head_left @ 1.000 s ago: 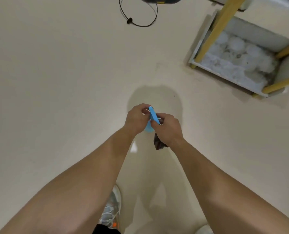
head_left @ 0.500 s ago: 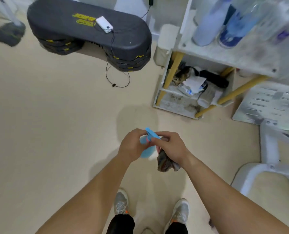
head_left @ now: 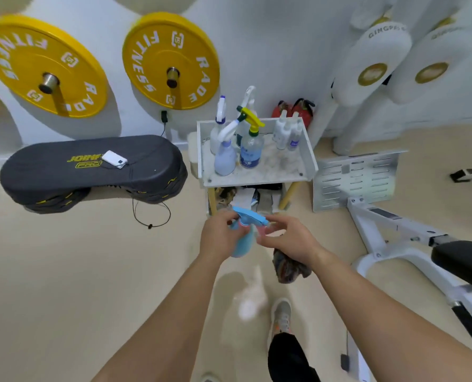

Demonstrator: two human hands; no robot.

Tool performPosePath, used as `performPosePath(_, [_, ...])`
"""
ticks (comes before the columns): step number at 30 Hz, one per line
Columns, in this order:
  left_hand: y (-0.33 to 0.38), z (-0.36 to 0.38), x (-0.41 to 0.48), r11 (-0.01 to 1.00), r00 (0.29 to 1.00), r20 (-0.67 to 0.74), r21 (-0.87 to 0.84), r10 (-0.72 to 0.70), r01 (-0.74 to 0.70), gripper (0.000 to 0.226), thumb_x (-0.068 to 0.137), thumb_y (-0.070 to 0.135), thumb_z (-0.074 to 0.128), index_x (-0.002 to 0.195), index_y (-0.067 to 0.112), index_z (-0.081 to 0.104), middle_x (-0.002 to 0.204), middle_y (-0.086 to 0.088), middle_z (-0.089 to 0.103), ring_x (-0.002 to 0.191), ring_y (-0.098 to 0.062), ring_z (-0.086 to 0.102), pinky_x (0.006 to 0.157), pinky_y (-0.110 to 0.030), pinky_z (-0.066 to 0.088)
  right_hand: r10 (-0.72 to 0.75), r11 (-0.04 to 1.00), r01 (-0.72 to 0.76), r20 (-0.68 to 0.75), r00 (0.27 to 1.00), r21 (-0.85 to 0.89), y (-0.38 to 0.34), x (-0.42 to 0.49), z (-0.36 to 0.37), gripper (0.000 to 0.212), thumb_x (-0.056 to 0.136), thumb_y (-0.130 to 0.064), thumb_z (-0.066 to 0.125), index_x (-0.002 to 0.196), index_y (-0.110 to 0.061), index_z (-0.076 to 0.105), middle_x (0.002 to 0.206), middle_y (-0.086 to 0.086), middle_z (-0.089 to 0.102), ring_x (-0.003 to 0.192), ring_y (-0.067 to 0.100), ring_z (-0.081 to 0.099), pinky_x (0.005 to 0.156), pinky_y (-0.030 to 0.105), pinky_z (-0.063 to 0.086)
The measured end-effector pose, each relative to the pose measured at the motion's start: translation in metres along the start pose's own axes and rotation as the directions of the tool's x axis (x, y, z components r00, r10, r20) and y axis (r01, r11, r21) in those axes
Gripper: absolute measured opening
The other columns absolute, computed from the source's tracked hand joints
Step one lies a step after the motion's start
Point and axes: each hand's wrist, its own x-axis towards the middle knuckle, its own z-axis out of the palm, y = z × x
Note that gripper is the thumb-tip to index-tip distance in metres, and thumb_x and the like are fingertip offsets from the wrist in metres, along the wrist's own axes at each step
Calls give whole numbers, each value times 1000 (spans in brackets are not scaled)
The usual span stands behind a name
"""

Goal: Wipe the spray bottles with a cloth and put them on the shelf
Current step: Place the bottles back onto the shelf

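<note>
Centre of frame, just below the shelf: the left hand grips the blue spray bottle with fingers curled round its neck and upper body. The bottle's long axis runs roughly up-frame, trigger head uppermost and nozzle pointing right, base hanging toward the lower frame, slightly tilted. The right hand sits just beside it on the right; the cloth hangs bunched beneath its palm, held there by the lower fingers as far as I can judge, while thumb and forefinger reach loosely toward the trigger head. Contact between those fingertips and the bottle cannot be confirmed through the motion blur. The shelf's white top tray lies directly up-frame of both hands, near but apart. It already carries a lavender bottle and a clear bottle with a yellow trigger toward its front left, and small white bottles at the back right. Bare tray surface shows at front right. Judgement: wiping looks at or near its end and placing comes next. The left hand carries the bottle, so the move is a short lift up-frame and slightly right, keeping the bottle upright and its trigger head away from the clear bottle.
</note>
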Motion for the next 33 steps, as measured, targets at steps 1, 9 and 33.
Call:
performPosePath(1, [11,4,12,1000,1000,8,1,0,0,21,87,25,78,108,29,76,103,5,70,93,-16,62,73,-25,44,-8,1000,8,-22,1000,-3,-2,9,-10,61,79,-34,83,134,-35,58,104,-12,74,100,5,67,82,15,44])
performPosePath(9, [73,61,119,984,992,-65,-154,-105,94,19,84,21,79,103,24,77,99,4,74,95,-21,67,82,-35,55,-10,1000,10,-87,996,-2,-6,105,-82,57,82,-18,73,136,-29,58,108,-10,65,106,14,65,83,23,45])
performPosePath(33, [106,114,261,990,991,6,-43,-135,135,53,89,16,65,140,25,56,129,3,65,115,-16,61,98,-38,51,359,921,-317,-178,916,226,9,260,-98,50,90,-22,71,137,-21,55,117,1,65,109,23,63,95,34,46])
